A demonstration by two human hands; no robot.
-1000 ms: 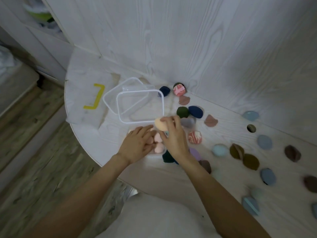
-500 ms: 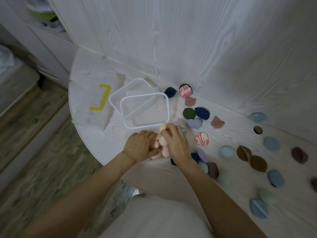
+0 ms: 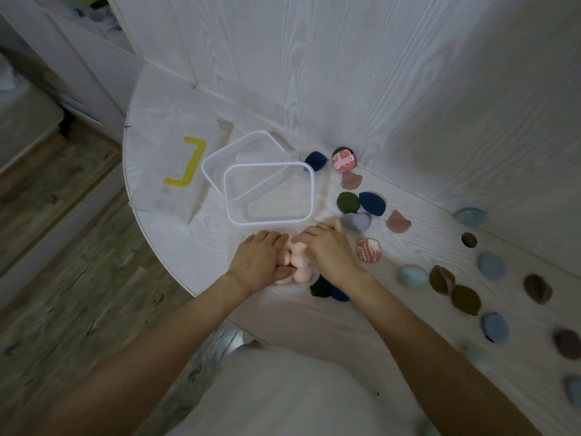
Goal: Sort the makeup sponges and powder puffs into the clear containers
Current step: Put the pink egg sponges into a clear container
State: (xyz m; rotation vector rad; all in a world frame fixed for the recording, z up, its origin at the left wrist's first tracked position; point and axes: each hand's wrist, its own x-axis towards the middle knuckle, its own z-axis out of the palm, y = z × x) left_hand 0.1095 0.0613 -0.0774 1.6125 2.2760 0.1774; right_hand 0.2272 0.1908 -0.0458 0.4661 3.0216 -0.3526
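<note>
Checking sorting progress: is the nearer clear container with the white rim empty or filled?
Empty: the clear container shows only bare table through its bottom; no sponges inside.

Surface (image 3: 188, 243): white wood-grain, rounded edge, set against a matching wall. Two clear containers (image 3: 270, 193) lie overlapping at its middle; left of them, a clear bag with a yellow mark (image 3: 176, 171). Right of the containers, scattered powder puffs (image 3: 490, 265) in blue, brown, green, mauve and marbled pink; just in front, pink sponges (image 3: 298, 262).

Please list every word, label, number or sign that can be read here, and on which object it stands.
No readable text.
White bag: a yellow angular mark, no letters legible.
Pink marbled puff: a small pink tag, too small to read.
</note>
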